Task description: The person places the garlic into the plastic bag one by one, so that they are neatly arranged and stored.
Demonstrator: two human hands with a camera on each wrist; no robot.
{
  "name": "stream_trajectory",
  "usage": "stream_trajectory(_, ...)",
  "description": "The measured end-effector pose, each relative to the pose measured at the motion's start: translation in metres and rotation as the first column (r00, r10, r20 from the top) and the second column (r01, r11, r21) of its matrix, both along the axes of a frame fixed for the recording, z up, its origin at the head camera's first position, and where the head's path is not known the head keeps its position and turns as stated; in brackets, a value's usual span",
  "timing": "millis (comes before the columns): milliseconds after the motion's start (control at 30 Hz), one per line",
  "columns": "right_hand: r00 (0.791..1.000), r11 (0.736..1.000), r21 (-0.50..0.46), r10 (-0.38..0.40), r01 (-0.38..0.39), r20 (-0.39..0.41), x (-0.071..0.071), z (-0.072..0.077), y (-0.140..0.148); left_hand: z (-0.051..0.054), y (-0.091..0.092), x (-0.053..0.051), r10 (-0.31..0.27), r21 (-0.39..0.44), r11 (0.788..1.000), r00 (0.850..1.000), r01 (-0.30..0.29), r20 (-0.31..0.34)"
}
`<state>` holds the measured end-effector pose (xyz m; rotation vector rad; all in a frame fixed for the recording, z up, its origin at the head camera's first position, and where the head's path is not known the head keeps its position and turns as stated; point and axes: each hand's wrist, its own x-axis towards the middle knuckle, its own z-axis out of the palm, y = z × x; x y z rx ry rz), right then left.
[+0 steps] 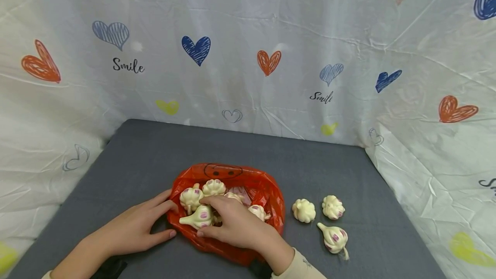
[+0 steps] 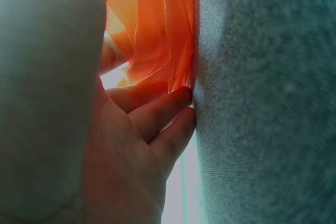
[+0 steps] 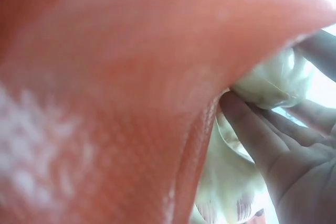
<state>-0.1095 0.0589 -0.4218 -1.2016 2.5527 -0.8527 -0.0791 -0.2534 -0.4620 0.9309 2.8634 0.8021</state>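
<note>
A red plastic bag point(image 1: 267, 180) lies on the table with its mouth spread wide, and several garlic bulbs point(image 1: 214, 187) sit inside it. My right hand point(image 1: 242, 223) reaches into the bag, thumb and fingers around a garlic bulb point(image 1: 202, 217) with purple marks near the left rim. In the right wrist view, fingers hold a pale garlic bulb point(image 3: 278, 80), and the red bag point(image 3: 105, 77) covers much of the picture. My left hand point(image 1: 135, 227) rests against the bag's left side, fingers extended and thumb apart. In the left wrist view its fingers point(image 2: 173, 135) touch the red plastic.
To the right of the bag, three garlic bulbs point(image 1: 332, 207) lie on the dark grey table point(image 1: 186, 141). A white curtain point(image 1: 240, 20) printed with hearts hangs behind the table and along both sides.
</note>
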Motion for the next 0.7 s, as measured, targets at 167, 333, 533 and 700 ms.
stream_trajectory(167,1.000,1.000,0.000,-0.002,0.002,0.015,0.000,-0.002,-0.001,0.000,0.001,-0.001,-0.003,0.000,1.000,1.000,0.003,0.008)
stream_trajectory(333,0.999,1.000,0.003,-0.005,0.005,0.041,-0.001,-0.007,-0.003,0.000,0.001,-0.001,-0.005,0.007,1.000,1.000,0.005,0.007)
stream_trajectory(533,0.998,1.000,0.019,-0.019,0.018,0.066,-0.001,-0.009,-0.003,0.001,0.002,-0.001,-0.004,0.007,1.000,1.000,0.004,0.000)
stream_trajectory(700,0.996,0.999,0.032,-0.033,0.031,0.077,-0.002,-0.011,-0.003,0.001,0.001,-0.001,0.001,0.003,1.000,1.000,-0.001,0.009)
